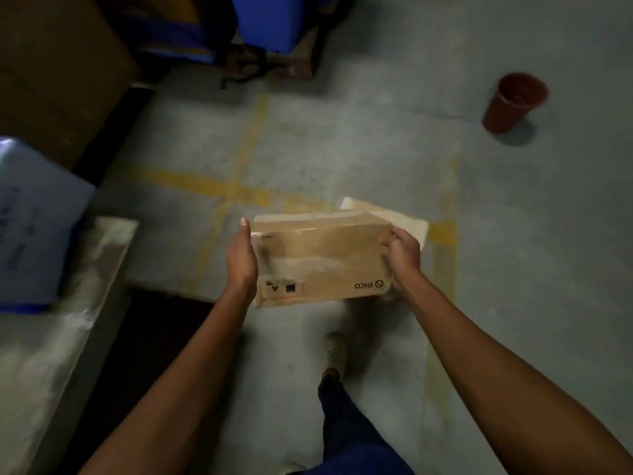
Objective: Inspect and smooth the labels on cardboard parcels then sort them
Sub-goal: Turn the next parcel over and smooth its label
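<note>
Two bare arms reach out over the gray floor. The left hand presses flat on the left end of the cardboard parcel, fingers straight. The right hand curls round its right end. The parcel hangs between them, above a shoe.

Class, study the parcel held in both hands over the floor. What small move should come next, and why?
Probably turn the parcel end for end. Its PICO print reads upside down, and blur hides whether the pale patch is a label. The left hand and right hand hold its two ends, so a turn seems easy.
</note>
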A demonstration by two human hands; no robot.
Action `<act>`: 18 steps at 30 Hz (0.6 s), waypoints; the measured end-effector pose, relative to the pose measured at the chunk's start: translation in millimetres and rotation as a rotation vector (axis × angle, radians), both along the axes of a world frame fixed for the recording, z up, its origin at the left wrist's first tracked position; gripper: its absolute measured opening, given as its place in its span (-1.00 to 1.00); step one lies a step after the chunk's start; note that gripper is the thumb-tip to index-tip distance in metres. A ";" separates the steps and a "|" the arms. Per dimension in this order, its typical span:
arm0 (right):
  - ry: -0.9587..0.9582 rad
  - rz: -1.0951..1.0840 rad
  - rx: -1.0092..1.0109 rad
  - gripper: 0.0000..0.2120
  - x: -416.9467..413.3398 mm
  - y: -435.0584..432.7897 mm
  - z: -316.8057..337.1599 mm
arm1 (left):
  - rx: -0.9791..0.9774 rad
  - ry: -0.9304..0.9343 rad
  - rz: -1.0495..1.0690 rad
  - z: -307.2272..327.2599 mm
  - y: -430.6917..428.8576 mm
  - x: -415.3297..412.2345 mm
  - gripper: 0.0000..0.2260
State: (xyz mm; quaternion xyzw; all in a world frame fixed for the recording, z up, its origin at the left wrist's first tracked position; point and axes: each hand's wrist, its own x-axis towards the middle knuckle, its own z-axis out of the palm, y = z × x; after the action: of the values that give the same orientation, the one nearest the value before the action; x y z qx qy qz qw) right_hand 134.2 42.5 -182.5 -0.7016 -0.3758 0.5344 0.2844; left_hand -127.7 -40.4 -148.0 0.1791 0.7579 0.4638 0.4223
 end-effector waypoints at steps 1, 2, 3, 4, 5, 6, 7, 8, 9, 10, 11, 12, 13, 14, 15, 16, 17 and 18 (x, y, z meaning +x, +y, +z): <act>-0.008 0.054 0.037 -0.66 -20.9 -7.6 7.7 | 0.026 0.056 0.070 16.1 -25.9 -8.5 -0.50; -0.012 0.109 0.071 -0.62 -41.7 -17.4 16.0 | 0.059 0.102 0.141 28.2 -50.5 -16.7 -0.57; -0.010 0.170 0.099 -0.61 -62.3 -28.7 25.1 | 0.079 0.132 0.206 36.0 -76.6 -27.0 -0.64; -0.006 0.237 0.125 -0.63 -82.9 -41.8 33.8 | 0.092 0.160 0.265 39.3 -103.9 -40.0 -0.70; -0.008 0.304 0.143 -0.66 -102.3 -57.3 42.7 | 0.080 0.168 0.321 46.5 -132.2 -53.5 -0.76; -0.011 0.354 0.163 -0.70 -119.5 -75.2 51.2 | 0.058 0.164 0.379 49.8 -161.4 -66.7 -0.79; -0.014 0.400 0.190 -0.72 -136.3 -94.4 58.3 | 0.031 0.169 0.431 51.8 -192.9 -79.4 -0.75; -0.021 0.443 0.225 -0.75 -153.2 -113.2 64.9 | 0.012 0.192 0.467 60.5 -224.1 -87.4 -0.69; -0.031 0.490 0.258 -0.77 -168.9 -133.7 74.8 | 0.014 0.204 0.512 69.8 -255.5 -92.3 -0.69; -0.039 0.533 0.278 -0.80 -184.2 -154.0 83.0 | 0.014 0.212 0.546 82.7 -284.0 -92.9 -0.73; -0.032 0.572 0.297 -0.79 -198.9 -173.9 92.3 | 0.013 0.211 0.577 90.6 -310.6 -95.4 -0.77; -0.013 0.606 0.315 -0.74 -213.3 -194.0 100.9 | 0.006 0.222 0.612 96.5 -335.7 -98.9 -0.79; 0.006 0.636 0.329 -0.68 -226.3 -213.8 108.3 | 0.002 0.216 0.644 103.4 -359.5 -101.9 -0.77; 0.023 0.663 0.350 -0.62 -238.6 -232.1 115.5 | 0.006 0.222 0.682 109.6 -383.3 -105.2 -0.74; 0.042 0.693 0.369 -0.59 -250.7 -249.5 122.3 | 0.008 0.241 0.729 114.5 -406.4 -109.4 -0.67; 0.062 0.730 0.387 -0.61 -262.4 -266.6 128.1 | 0.013 0.253 0.778 119.3 -427.8 -112.5 -0.60; 0.084 0.774 0.404 -0.68 -273.3 -283.7 134.5 | 0.025 0.261 0.819 122.8 -448.7 -116.0 -0.54; 0.097 0.816 0.414 -0.76 -284.5 -300.3 140.6 | 0.031 0.278 0.855 128.2 -466.9 -118.2 -0.50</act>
State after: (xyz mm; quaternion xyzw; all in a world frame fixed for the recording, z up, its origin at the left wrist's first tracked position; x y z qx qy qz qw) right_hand -150.2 -257.8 -41.8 -0.3990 -0.7064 0.5486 0.2020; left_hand -245.9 -507.3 -19.9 -0.0832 0.8064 0.5794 0.0843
